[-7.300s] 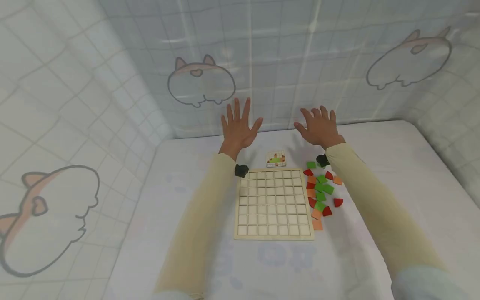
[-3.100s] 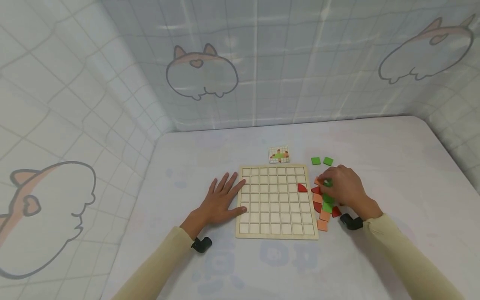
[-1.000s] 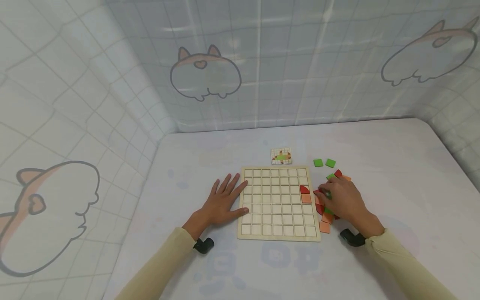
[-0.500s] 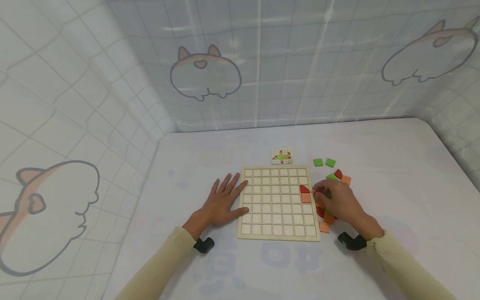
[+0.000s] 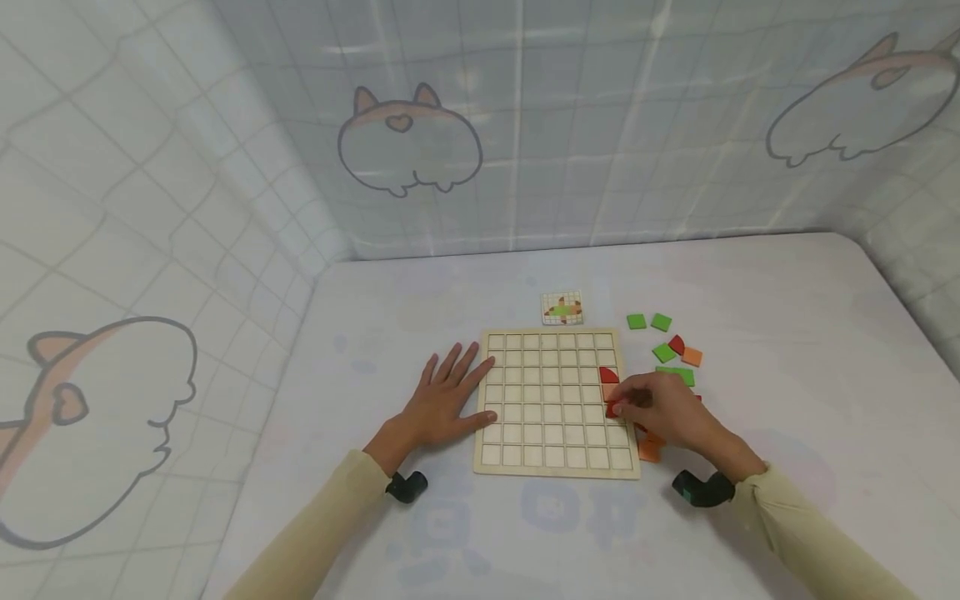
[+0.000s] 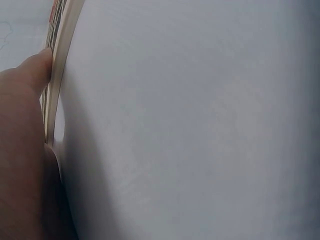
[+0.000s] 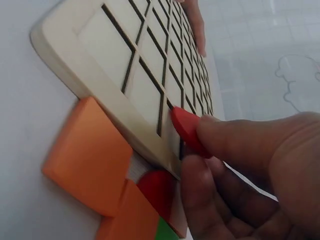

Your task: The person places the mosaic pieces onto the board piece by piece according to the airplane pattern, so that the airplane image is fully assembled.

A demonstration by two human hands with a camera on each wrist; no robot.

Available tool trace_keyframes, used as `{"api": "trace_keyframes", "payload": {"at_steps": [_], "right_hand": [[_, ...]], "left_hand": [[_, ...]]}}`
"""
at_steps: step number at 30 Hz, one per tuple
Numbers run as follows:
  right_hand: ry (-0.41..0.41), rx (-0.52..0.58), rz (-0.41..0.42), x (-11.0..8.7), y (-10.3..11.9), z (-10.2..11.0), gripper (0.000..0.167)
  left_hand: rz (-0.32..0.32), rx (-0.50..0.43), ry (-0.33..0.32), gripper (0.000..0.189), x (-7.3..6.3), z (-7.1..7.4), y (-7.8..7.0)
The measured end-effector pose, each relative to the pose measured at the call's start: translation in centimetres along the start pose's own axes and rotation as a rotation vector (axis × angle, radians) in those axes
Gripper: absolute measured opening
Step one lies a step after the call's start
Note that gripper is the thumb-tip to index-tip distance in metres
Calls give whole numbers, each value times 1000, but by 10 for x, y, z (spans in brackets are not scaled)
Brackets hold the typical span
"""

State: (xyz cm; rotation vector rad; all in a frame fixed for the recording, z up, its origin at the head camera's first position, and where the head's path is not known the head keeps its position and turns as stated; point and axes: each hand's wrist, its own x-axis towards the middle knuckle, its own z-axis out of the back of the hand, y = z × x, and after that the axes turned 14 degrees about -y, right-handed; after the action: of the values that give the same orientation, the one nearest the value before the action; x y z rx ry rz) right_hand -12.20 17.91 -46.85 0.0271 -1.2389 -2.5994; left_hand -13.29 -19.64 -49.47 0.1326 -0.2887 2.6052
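A pale wooden grid board [image 5: 555, 402] lies flat, with a red quarter-circle tile [image 5: 608, 375] and an orange square tile [image 5: 608, 392] in its right-hand column. My right hand [image 5: 666, 408] pinches another red quarter-circle tile [image 7: 187, 130] between thumb and fingers, over the cell just below the orange one. In the right wrist view that tile is tilted, its edge at the cell. My left hand [image 5: 441, 408] lies with fingers spread at the board's left edge, index finger and thumb on the rim. In the left wrist view its thumb [image 6: 37, 70] touches the board's side.
Loose green tiles [image 5: 636, 322], a red tile [image 5: 677, 343] and orange tiles [image 5: 649, 451] lie along the board's right side, some hidden under my right hand. Behind the board is a small pattern card [image 5: 562, 308]. A tiled-print curtain [image 5: 570, 167] rises behind the table.
My right hand has picked a red quarter-circle tile from the pile and moved it left onto the board. Earlier, red and orange tiles were placed there. The left hand has stayed on the rim lately.
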Motion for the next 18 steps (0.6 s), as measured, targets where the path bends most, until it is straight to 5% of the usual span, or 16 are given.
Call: {"api": "trace_keyframes", "payload": {"at_steps": [5, 18], "right_hand": [[0, 7, -21, -1, -1, 1, 7], [-56, -90, 93, -8, -2, -6, 16]], "left_hand": [[-2, 15, 18, 86, 1, 0, 0], [-16, 6, 1, 86, 0, -1, 2]]}}
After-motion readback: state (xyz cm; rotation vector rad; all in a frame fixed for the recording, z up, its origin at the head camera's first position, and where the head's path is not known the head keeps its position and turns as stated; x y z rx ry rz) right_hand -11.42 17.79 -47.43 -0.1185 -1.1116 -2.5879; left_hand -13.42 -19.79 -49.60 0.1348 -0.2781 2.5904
